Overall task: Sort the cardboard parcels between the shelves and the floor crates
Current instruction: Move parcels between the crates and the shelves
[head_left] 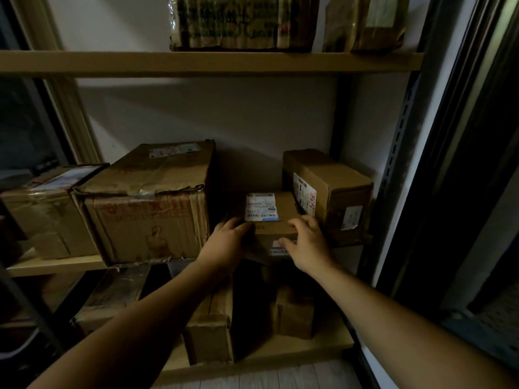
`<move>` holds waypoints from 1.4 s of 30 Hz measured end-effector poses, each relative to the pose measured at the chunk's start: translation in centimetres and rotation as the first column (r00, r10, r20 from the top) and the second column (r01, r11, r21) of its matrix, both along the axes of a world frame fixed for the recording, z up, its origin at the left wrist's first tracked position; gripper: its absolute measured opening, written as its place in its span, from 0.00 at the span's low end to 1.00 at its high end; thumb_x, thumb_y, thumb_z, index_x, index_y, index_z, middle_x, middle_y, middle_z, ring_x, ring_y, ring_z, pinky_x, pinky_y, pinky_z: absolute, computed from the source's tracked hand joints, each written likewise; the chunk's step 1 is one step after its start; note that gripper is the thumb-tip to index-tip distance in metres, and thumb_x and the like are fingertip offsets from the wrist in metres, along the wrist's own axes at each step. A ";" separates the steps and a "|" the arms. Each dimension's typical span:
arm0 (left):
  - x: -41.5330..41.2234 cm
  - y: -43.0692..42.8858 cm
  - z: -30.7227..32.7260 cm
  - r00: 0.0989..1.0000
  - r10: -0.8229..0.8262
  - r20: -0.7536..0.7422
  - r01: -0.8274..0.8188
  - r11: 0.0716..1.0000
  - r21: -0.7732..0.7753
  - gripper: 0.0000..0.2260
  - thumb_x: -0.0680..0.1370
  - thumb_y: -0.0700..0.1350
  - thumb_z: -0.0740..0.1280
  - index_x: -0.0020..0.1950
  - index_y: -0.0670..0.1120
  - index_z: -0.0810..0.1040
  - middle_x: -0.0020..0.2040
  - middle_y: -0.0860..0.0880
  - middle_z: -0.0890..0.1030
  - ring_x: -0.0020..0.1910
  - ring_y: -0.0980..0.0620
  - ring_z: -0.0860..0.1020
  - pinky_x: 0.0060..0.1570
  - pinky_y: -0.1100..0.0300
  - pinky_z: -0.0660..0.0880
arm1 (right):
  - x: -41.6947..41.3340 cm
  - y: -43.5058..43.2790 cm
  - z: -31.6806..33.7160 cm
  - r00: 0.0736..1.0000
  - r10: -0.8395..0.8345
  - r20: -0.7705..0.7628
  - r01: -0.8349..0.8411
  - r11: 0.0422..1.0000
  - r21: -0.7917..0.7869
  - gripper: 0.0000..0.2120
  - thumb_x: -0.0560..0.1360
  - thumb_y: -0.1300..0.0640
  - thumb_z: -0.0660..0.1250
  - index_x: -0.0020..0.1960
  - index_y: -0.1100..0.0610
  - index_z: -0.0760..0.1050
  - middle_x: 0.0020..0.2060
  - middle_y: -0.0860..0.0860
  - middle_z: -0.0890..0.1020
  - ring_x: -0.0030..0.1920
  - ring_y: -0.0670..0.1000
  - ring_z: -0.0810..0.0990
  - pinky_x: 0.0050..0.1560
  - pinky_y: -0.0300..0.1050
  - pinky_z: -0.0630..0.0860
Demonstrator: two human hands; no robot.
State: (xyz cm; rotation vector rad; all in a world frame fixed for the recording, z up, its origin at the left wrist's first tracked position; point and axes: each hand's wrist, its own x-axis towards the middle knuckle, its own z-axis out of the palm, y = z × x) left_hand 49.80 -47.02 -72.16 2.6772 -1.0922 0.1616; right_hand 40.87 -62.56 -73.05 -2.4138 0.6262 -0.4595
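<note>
both hands, left hand (228, 242) and right hand (307, 244), fingers curled over the near edge, grip the small brown label-topped cardboard parcel (271, 220) between bigger boxes, likely for steadiness.

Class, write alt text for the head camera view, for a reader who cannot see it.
A left hand and a right hand grip a small parcel with a white label on the middle shelf, between a big dented box and a labelled box. More parcels sit on shelves above and below.
</note>
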 end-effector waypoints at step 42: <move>-4.4 -12.2 5.1 0.602 -0.449 -0.660 -0.090 0.784 -0.615 0.34 0.76 0.37 0.66 0.76 0.55 0.55 0.65 0.50 0.72 0.57 0.47 0.77 0.54 0.53 0.77 | -4.8 -8.8 5.9 0.885 -0.286 0.367 0.206 0.948 0.241 0.19 0.77 0.55 0.67 0.66 0.49 0.68 0.63 0.52 0.72 0.62 0.54 0.73 0.53 0.44 0.71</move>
